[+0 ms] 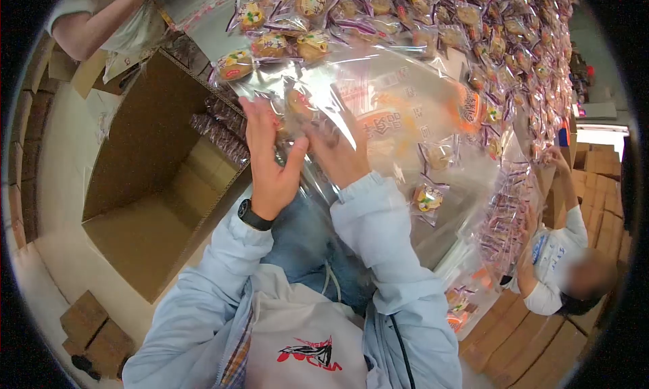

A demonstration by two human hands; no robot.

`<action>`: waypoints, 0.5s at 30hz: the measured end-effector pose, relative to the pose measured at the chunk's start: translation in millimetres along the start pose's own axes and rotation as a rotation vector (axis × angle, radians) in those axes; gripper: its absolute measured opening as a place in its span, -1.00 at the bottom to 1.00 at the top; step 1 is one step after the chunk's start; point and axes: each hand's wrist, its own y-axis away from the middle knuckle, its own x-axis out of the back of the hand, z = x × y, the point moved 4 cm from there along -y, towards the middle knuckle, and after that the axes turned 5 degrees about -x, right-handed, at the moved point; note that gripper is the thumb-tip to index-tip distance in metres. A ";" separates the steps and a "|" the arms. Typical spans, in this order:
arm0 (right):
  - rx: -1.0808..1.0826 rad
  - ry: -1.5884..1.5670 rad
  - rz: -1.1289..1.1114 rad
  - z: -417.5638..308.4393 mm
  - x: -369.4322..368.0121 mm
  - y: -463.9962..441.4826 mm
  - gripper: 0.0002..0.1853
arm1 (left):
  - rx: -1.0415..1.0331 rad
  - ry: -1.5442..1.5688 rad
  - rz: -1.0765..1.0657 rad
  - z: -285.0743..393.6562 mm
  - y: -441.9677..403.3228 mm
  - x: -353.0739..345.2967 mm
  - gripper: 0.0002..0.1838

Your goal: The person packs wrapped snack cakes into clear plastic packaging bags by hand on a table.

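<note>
My left hand (pixel 269 169), with a black watch at its wrist, is against the left side of small wrapped pastries, fingers stretched up and thumb bent inward. From the right, my right hand (pixel 341 149) curls its fingers around a wrapped pastry (pixel 297 105). Glare from clear film blurs its fingertips. A large clear plastic bag (pixel 389 84) with orange and white print spreads beside and partly over my right hand. Two more wrapped pastries (pixel 428 198) lie to the right. Above my hands, several wrapped pastries (pixel 270 45) lie on the table.
An open cardboard box (pixel 145 152) stands at my left, with a dark packaged heap beside it. Wrapped pastries (pixel 500 44) pile up at the far right. One person's arm (pixel 101 24) reaches in at upper left; another person (pixel 554 254) works at the right near cardboard (pixel 527 341).
</note>
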 end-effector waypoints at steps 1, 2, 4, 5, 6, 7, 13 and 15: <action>-0.058 -0.050 -0.021 -2.1 1.3 7.3 -0.35 | 0.068 0.157 0.028 -2.2 2.1 -0.7 -0.05; -0.120 -0.100 -0.040 -4.8 2.8 17.0 -0.33 | 0.084 0.205 0.028 -2.2 3.8 0.8 -0.04; -0.090 -0.030 -0.050 -15.3 15.5 35.1 -0.33 | 0.111 0.310 0.017 -3.9 5.6 5.0 -0.02; 0.014 0.139 -0.076 -23.3 32.5 41.6 -0.33 | 0.108 0.276 -0.009 -1.5 7.1 6.2 -0.04; 0.118 0.308 -0.104 -31.1 49.8 50.4 -0.34 | 0.143 0.333 -0.002 0.1 10.3 4.0 -0.05; 0.065 0.378 -0.116 -34.7 69.0 60.1 -0.36 | 0.180 0.390 0.007 2.2 13.6 0.8 -0.06; -0.458 0.838 0.209 -8.8 154.3 135.9 -0.37 | 0.263 0.485 0.019 4.3 16.1 -4.5 -0.11; -0.464 0.659 0.181 2.0 158.4 143.2 -0.35 | 0.258 0.482 0.032 3.9 18.0 -3.5 -0.12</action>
